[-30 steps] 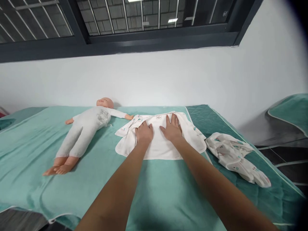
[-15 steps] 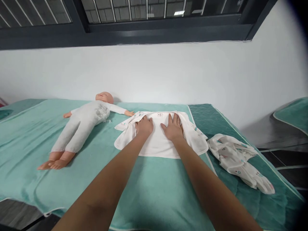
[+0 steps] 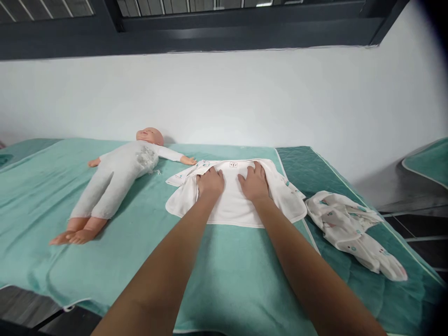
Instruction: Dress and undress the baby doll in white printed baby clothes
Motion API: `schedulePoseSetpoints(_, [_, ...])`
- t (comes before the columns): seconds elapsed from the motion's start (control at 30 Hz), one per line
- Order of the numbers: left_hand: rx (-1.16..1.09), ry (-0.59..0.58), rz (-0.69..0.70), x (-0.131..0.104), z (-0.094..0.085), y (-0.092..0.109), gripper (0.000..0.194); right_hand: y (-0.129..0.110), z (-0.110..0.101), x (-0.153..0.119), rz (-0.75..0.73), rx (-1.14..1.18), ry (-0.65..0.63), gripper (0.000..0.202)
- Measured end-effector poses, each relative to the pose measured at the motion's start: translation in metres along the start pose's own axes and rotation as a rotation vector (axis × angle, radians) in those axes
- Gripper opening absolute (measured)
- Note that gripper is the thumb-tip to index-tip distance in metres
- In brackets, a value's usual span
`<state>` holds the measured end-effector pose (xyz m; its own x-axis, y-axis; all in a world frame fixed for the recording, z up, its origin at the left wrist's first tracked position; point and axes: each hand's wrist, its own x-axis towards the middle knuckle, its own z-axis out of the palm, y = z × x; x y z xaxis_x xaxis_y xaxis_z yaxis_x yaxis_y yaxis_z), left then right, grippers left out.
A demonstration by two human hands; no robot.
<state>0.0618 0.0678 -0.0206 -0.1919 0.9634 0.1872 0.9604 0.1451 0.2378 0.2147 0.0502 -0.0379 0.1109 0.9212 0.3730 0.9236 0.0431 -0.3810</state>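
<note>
each hand [image 3: 210, 183] lies palm-down on the white shirt [image 3: 233, 212].

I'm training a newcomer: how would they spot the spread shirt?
Along the white wall runs a green sheet. Right of the doll, the shirt lies open under the left hand and right hand, unlike the bunched clothing farther right.

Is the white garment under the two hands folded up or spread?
Spread open: the white garment lies out on the green sheet, side panels apart and label uncovered, the left hand and right hand on it.
</note>
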Motion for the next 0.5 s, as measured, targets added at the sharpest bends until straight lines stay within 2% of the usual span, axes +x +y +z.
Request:
schedulePoseSetpoints(0.13, [0.010, -0.022, 0.006, 0.0005, 0.0008, 0.0004, 0.052, -0.0015, -0.0067, -0.0010, -0.073, 0.012, 0.027, 0.035])
schedulePoseSetpoints(0.3, [0.009, -0.016, 0.004, 0.0006, 0.0009, 0.0004, 0.052, -0.0041, -0.0093, -0.0029, -0.281, -0.006, -0.076, 0.039])
schedulePoseSetpoints(0.5, [-0.003, -0.021, 0.005, 0.0014, 0.0012, 0.0002, 0.051, -0.0046, -0.0008, -0.0018, -0.207, -0.119, -0.228, 0.055])
